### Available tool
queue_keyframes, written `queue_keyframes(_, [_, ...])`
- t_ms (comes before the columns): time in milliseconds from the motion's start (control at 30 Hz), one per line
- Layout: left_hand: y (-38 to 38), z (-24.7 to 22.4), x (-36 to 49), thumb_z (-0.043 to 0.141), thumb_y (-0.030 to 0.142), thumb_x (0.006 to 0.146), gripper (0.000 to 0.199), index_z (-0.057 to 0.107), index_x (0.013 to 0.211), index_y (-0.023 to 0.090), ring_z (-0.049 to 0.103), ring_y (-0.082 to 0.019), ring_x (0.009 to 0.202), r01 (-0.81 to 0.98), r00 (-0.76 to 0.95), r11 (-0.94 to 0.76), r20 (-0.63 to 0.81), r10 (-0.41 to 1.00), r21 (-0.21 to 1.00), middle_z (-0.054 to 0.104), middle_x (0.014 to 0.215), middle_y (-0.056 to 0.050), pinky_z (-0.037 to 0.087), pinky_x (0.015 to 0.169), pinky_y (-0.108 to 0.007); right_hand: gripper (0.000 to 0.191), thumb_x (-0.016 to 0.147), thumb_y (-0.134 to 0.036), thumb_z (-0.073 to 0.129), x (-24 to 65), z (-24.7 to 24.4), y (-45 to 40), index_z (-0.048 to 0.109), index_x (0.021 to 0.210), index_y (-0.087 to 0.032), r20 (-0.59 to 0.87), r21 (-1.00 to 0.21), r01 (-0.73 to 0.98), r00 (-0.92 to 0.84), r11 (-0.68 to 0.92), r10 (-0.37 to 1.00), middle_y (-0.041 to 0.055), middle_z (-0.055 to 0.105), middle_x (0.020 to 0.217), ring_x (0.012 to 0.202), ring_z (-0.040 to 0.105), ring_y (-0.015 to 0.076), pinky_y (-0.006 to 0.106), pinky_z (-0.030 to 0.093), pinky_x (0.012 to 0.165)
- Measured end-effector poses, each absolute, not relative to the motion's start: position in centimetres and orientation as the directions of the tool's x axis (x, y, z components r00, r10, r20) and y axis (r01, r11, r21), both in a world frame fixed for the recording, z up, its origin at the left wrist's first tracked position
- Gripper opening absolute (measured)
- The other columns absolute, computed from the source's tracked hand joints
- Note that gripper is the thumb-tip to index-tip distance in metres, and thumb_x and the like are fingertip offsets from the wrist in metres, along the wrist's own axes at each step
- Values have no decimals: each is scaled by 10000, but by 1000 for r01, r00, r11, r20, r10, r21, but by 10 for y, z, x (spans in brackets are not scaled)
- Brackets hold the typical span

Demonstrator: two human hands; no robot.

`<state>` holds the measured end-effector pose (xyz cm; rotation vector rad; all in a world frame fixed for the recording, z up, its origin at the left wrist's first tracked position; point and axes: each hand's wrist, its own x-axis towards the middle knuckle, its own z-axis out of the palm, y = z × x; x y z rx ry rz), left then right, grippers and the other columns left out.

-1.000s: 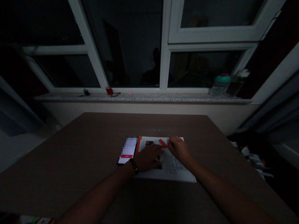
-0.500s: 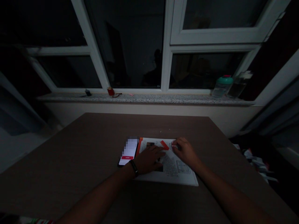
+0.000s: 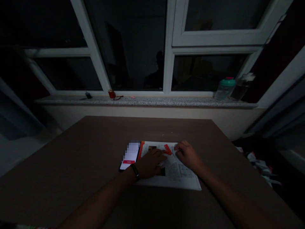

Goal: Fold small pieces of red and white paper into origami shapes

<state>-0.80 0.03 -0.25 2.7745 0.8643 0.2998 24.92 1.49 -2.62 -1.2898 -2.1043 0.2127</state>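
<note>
A printed booklet or sheet point(image 3: 176, 183) with an orange left edge lies on the table, bearing text and small pictures. My left hand point(image 3: 150, 163), with a dark band at its wrist, rests on the page with fingers stretched out. Just past its fingertips is a red V-shaped piece point(image 3: 168, 149), flat on the paper; I cannot tell whether it is printed or loose. At the page's upper right, my right hand point(image 3: 189, 156) has its fingers curled and pinched together; what they hold, if anything, is too small to make out. Left of the booklet lies a lit phone point(image 3: 131, 154).
The brown table point(image 3: 78, 165) stands below a window. On its speckled sill point(image 3: 147, 101) are a small red jar point(image 3: 111, 93), a dark little bottle point(image 3: 88, 95), a teal-lidded bottle point(image 3: 225, 89) and another clear bottle point(image 3: 240, 87). Two tiny white bits lie behind the booklet.
The view has shifted slightly. My right fingers have curled in a little, and the whitish bit seen at their tips is less visible. My left hand stays on the page.
</note>
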Motion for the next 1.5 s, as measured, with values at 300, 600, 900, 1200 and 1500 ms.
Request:
queue_keyframes(300, [0, 5, -6, 453, -17, 805, 534, 499, 1274, 235, 454, -235, 1278, 540, 806, -799, 112, 582, 265, 547, 1352, -61, 291, 1133, -503, 141, 848, -78, 519, 241, -27, 13, 594, 856, -197, 463, -399, 684, -425, 611, 778, 48, 578, 881, 883, 527, 212, 327, 394, 779])
queue_keyframes(600, [1, 5, -3, 490, 0, 790, 472, 530, 1215, 204, 503, -231, 1210, 506, 820, -806, 120, 560, 307, 569, 1272, -70, 404, 1049, -398, 116, 875, -120, 526, 241, -25, 12, 606, 847, -199, 456, -409, 705, -392, 579, 799, 53, 582, 892, 887, 539, 209, 329, 412, 785])
queue_keyframes(900, [-6, 13, 1, 504, 64, 800, 405, 527, 1177, 211, 520, -232, 1182, 481, 851, -826, 68, 520, 294, 554, 1271, -82, 419, 1033, -366, 191, 798, -53, 534, 242, -24, 12, 620, 885, -199, 453, -409, 720, -374, 561, 809, 52, 599, 890, 900, 550, 218, 348, 407, 811])
queue_keyframes(1200, [3, 14, -6, 569, 170, 874, 327, 533, 1197, 207, 526, -255, 1129, 641, 708, -731, 189, 681, 234, 565, 1232, -83, 430, 986, -416, 172, 826, -122, 621, 236, -20, 6, 626, 975, -209, 415, -402, 659, -488, 636, 768, 63, 602, 996, 975, 529, 239, 371, 404, 840])
queue_keyframes(1500, [8, 0, -12, 618, 225, 868, 330, 538, 1185, 187, 540, -265, 1051, 778, 549, -587, 213, 808, 223, 566, 1148, -98, 449, 940, -424, 200, 828, -202, 700, 227, -14, -6, 693, 1019, -260, 329, -399, 568, -644, 720, 691, 65, 612, 1132, 1083, 533, 246, 392, 411, 928])
